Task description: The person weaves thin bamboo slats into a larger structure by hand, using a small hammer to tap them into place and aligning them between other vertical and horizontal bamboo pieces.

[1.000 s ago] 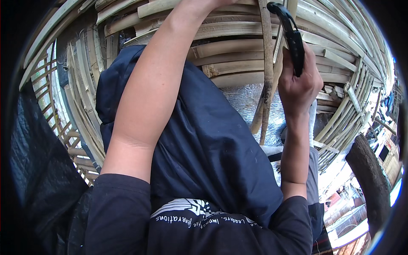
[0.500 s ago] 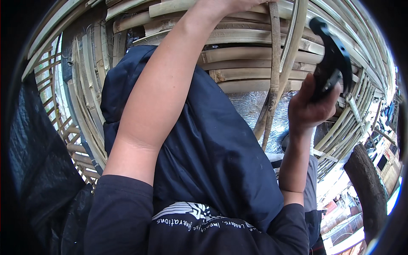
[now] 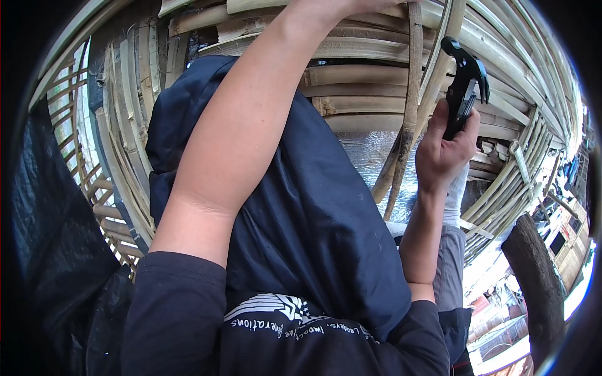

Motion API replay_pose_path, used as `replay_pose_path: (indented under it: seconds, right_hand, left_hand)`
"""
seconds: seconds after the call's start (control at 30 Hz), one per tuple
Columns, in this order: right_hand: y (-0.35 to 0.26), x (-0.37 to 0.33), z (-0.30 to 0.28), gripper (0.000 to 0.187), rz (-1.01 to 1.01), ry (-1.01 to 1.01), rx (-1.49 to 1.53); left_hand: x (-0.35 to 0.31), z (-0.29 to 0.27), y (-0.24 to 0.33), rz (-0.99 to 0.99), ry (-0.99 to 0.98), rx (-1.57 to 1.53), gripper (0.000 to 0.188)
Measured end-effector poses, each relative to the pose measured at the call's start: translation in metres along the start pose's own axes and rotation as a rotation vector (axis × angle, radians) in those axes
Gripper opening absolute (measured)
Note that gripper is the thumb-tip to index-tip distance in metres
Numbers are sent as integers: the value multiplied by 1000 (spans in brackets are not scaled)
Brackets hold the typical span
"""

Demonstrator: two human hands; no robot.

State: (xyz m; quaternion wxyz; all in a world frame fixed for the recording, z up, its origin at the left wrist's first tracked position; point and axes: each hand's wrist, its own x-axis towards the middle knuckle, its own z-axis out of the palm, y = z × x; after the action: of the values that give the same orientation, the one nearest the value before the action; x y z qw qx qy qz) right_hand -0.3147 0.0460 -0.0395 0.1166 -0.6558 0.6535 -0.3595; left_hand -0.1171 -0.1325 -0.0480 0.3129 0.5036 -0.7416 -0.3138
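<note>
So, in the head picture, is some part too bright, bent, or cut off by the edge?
Head view: the daylight at the lower right is washed out; the bamboo slats curve toward the rim from fisheye distortion; the corners are black; the left hand passes out of the top edge, so it is hidden; the right hand and its black claw hammer look sharp.

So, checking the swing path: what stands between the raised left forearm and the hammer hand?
In the head view, two thin upright bamboo poles stand between the left forearm and the right hand gripping the black hammer.
</note>
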Motion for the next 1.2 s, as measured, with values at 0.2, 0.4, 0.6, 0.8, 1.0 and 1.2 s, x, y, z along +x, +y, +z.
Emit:
replay_pose_path:
  seconds: [0.2,0.4,0.6,0.8,1.0,1.2]
  right_hand:
    - [12,-3,11,24,-117,159,88]
    - [-16,16,0,20,-64,-19,-146]
    - [11,3,4,25,-181,153,197]
    - [9,2,9,24,-191,127,146]
    - [6,-2,11,29,-212,180,223]
    - [-33,6,-3,45,-179,276,482]
  left_hand:
    - [0,-1,7,42,17,51,23]
    - [-6,2,1,72,61,33,23]
    - [1,-1,3,34,2,21,24]
    - [2,8,-2,64,74,58,25]
    - [3,5,-1,17,18,37,24]
    - [0,3,5,35,32,5,24]
